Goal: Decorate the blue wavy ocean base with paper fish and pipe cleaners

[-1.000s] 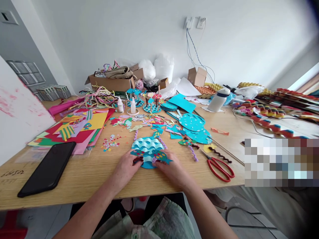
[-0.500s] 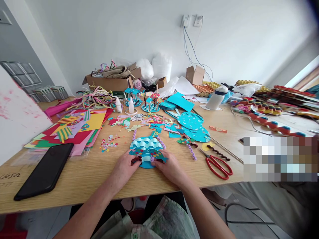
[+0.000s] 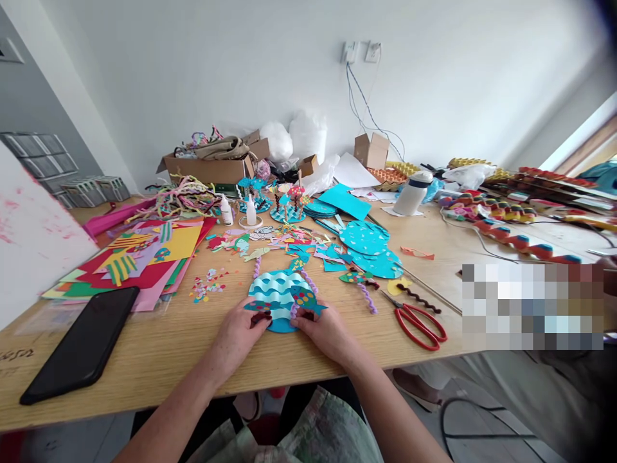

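Note:
In front of me on the table is a round blue paper disc (image 3: 283, 326) with wavy pale-blue paper strips (image 3: 277, 283). My left hand (image 3: 241, 331) pinches a dark brown twisted pipe cleaner below a blue paper fish (image 3: 260, 305) at the disc's left side. My right hand (image 3: 325, 331) pinches a purple twisted pipe cleaner (image 3: 294, 311) under a spotted blue paper fish (image 3: 304, 298) on the right. Farther back, another paper fish (image 3: 299, 262) and two purple pipe cleaners stand at the disc. The pipe cleaners' lower ends are hidden by fingers and strips.
Red-handled scissors (image 3: 420, 325) lie at right, near a spotted fish (image 3: 357, 277) on pipe cleaners. At left are a black phone (image 3: 81, 344) and coloured paper sheets (image 3: 180, 241). Glue bottles (image 3: 250, 211), paper scraps and blue discs (image 3: 365, 237) lie behind. A co-worker sits at right.
The right-hand fish has turned to a steeper tilt, and the left one has shifted slightly left. Both hands keep their pinches. The whole view has shifted a little.

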`<move>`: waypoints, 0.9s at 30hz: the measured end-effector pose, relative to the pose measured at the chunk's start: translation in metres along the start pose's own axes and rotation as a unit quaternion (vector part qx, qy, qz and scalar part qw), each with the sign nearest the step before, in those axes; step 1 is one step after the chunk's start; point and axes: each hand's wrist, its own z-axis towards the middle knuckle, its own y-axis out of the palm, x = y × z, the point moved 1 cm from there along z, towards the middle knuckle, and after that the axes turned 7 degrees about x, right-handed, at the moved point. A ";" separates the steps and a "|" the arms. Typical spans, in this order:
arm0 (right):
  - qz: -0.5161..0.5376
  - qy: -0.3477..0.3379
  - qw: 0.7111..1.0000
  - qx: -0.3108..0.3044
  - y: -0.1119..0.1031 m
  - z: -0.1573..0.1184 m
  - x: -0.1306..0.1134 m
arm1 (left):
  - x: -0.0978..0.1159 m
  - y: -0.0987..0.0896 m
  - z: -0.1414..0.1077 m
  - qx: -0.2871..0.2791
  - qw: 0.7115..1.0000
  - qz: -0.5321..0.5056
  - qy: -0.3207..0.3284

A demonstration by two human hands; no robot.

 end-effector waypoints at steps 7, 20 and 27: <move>0.012 -0.003 1.000 0.008 -0.001 0.000 0.000 | 0.000 0.000 0.001 -0.013 1.000 0.011 -0.009; 0.008 0.029 0.999 0.019 0.000 -0.001 -0.001 | 0.002 -0.001 0.000 -0.011 1.000 0.014 -0.013; 0.003 0.017 1.000 0.017 0.000 -0.002 -0.002 | 0.003 0.000 0.000 0.001 1.000 0.022 -0.007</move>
